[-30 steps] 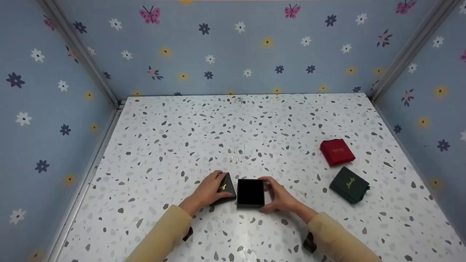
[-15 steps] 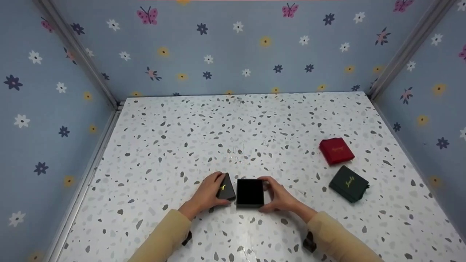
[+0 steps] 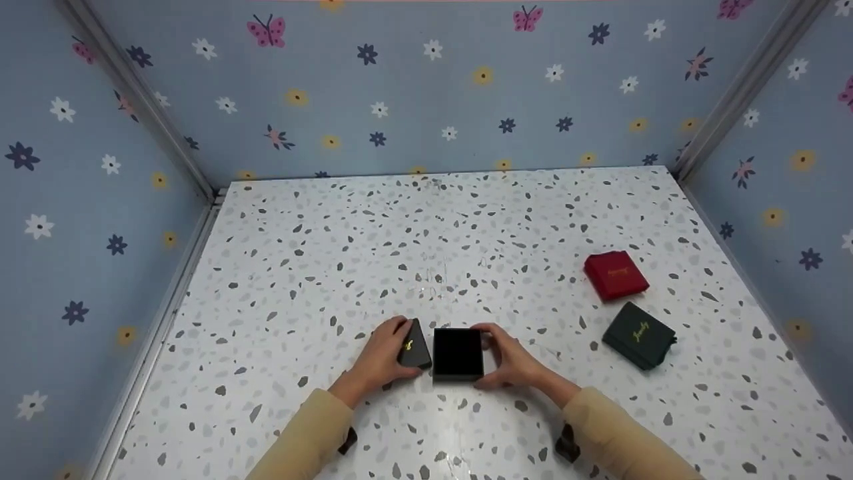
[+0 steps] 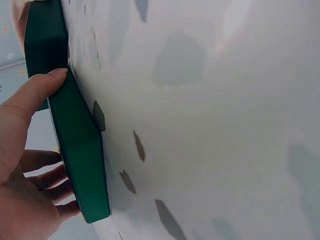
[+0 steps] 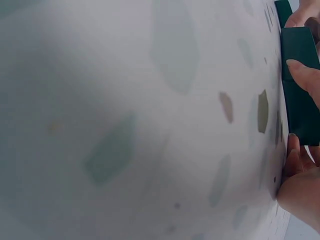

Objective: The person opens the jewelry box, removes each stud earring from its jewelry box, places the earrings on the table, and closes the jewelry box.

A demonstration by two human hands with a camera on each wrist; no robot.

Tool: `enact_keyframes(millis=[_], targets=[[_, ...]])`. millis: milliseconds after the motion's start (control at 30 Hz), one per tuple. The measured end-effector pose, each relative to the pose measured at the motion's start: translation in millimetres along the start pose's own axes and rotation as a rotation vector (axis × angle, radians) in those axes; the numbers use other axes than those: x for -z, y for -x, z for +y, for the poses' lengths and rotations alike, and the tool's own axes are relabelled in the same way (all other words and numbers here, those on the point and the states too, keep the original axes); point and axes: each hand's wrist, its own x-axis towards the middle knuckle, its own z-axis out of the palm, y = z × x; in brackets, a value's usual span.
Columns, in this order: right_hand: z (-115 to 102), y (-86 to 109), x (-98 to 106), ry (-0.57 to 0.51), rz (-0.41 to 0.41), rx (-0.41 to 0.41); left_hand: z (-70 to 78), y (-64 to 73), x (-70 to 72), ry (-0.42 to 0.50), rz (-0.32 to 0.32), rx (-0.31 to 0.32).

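Observation:
My left hand [image 3: 380, 355] grips a dark green box lid [image 3: 417, 348] with gold lettering, its thumb on the near edge and its fingers round the far side. The lid tilts down toward the left. Right beside it sits the open box base [image 3: 458, 378], with a black inside facing up. The right hand [image 3: 510, 359] holds this base between thumb at the near corner and fingers at the far corner. In the left wrist view the lid's green side [image 4: 80, 145] shows under the thumb; the right wrist view shows the base's side [image 5: 300, 95].
A red box [image 3: 616, 276] with gold lettering lies to the right on the speckled white table [image 3: 346, 253]. In front of it lies a dark green box [image 3: 640, 336] with gold lettering. Flower-patterned panels [image 3: 426, 87] stand at the back and both sides.
The left thumb has slipped back from the lid's top to its near edge, and the lid has shifted slightly. The right hand and the base have stayed in place.

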Motion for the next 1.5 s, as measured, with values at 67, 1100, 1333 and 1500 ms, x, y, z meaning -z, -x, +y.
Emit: enact_keyframes(millis=[67, 1100, 1333, 1500], targets=[[-0.6, 0.1, 0.1, -0.002, 0.001, -0.005, 0.5, 0.2, 0.7, 0.003, 0.006, -0.009], [13.8, -1.1, -1.5, -0.002, 0.007, 0.031, 34.8, 0.9, 23.6, 0.024, -0.018, -0.048], [32.6, -3.2, -2.8, 0.021, 0.009, -0.012, 42.8, -3.6, 20.3, 0.042, -0.029, -0.075], [18.9, -1.4, -2.3, 0.02, 0.01, 0.006, 46.6, -7.1, 16.9, 0.035, -0.043, -0.098]])
